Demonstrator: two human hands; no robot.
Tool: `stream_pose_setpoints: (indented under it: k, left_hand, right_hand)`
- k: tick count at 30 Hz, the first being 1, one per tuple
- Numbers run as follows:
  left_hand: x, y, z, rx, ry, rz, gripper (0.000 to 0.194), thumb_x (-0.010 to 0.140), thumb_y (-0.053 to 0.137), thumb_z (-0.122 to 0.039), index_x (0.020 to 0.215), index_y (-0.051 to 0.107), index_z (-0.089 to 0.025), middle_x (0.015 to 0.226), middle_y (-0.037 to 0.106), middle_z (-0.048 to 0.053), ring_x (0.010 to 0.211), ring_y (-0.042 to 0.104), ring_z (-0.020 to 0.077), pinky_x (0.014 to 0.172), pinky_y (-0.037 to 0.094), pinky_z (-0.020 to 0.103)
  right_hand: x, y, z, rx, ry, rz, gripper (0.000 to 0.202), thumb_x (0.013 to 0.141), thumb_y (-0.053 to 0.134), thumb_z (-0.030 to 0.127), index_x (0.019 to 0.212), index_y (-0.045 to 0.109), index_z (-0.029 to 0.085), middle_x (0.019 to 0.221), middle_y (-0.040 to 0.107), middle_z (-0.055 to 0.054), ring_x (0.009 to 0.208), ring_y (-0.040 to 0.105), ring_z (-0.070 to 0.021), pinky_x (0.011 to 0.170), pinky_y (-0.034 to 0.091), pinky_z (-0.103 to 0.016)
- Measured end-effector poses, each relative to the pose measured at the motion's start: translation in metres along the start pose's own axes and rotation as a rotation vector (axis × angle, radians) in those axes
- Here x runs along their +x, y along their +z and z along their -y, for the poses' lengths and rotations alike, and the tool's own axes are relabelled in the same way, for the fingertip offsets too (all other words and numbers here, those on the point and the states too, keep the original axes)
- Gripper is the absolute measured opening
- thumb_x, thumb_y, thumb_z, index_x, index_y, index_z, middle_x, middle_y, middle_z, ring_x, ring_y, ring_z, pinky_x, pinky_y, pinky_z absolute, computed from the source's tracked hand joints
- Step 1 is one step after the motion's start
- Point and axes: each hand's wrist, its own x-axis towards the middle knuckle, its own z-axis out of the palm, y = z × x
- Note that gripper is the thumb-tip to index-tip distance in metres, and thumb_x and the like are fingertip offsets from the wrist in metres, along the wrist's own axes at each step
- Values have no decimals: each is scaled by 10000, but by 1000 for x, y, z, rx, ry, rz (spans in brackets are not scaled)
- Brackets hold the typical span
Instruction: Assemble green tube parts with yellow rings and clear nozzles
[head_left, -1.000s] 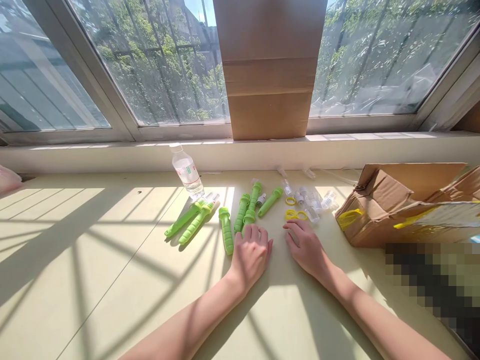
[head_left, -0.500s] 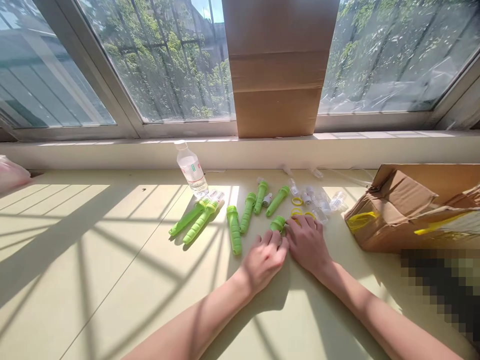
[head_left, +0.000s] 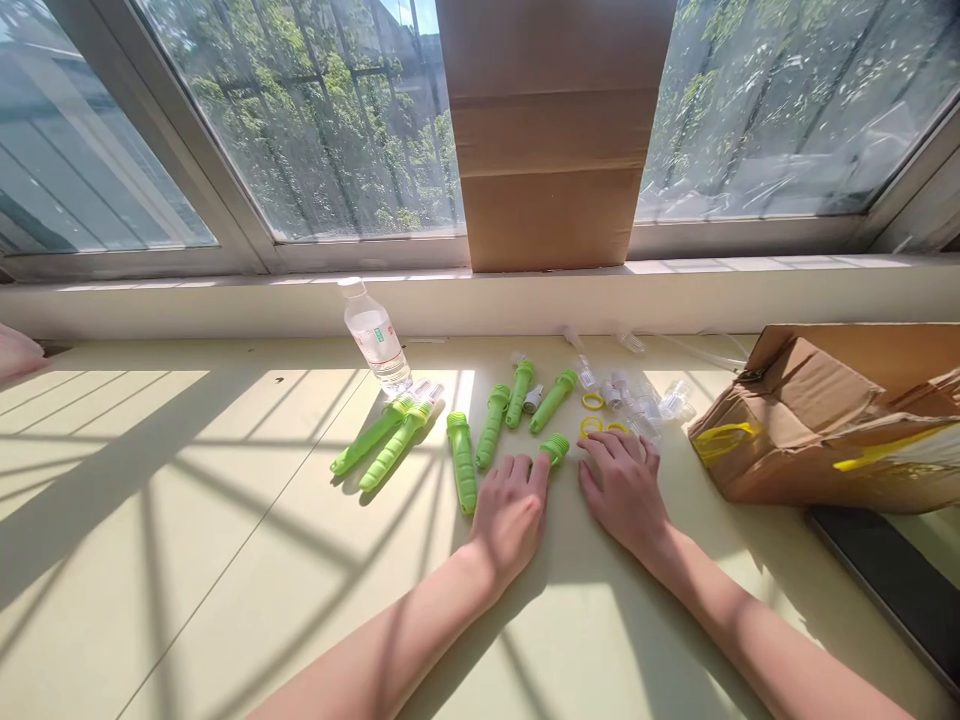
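Comparing this moment with half a second ago, we see that our hands have parted: the fingers that met over one green plastic tube with a ribbed collar (head_left: 556,447) are now apart, and our left hand (head_left: 511,512) has shifted away to the left. That tube lies on the pale, sunlit bench (head_left: 225,600) in the gap between our two hands, its collar pointing away from us and its lower end hidden behind our left fingers. We cannot tell whether those fingers grip it or merely rest against it. Our right hand (head_left: 624,492) lies palm down with thumb and fingers spread, holding nothing that we can see, its fingertips just beside the round yellow plastic rings (head_left: 591,426). A second ago the same tube lay farther left, close against the group of green ribbed tubes (head_left: 493,428); now it lies to their right, nearer the rings, which we judge leaves it singled out within reach of both hands. Beyond our right fingers is a loose heap of clear plastic pieces (head_left: 637,400), with an open brown cardboard box (head_left: 787,465) farther right. Well to the left, two green tubes with clear tips (head_left: 397,450) lie side by side near the foot of a clear plastic water bottle (head_left: 377,340).
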Motion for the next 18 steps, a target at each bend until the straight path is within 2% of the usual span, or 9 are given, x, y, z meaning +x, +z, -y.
stream_pose_setpoints:
  k: [8, 18]
  left_hand:
    - [1, 0, 1, -35, -16, 8, 341, 949, 461, -103, 1247, 601, -191, 981, 683, 99, 901, 628, 265, 753, 514, 372]
    - [1, 1, 1, -28, -14, 22, 306, 970, 439, -102, 1220, 600, -173, 973, 672, 81, 898, 621, 248, 757, 507, 352]
  right_hand:
    - [-2, 1, -1, -3, -16, 29, 233, 908, 501, 178, 1057, 678, 202, 1197, 709, -123, 1161, 568, -321, 1098, 236, -559]
    - [0, -2, 2, -98, 11, 76, 387, 924, 496, 210, 1282, 635, 168, 1175, 673, -138, 1098, 580, -298, 986, 338, -469]
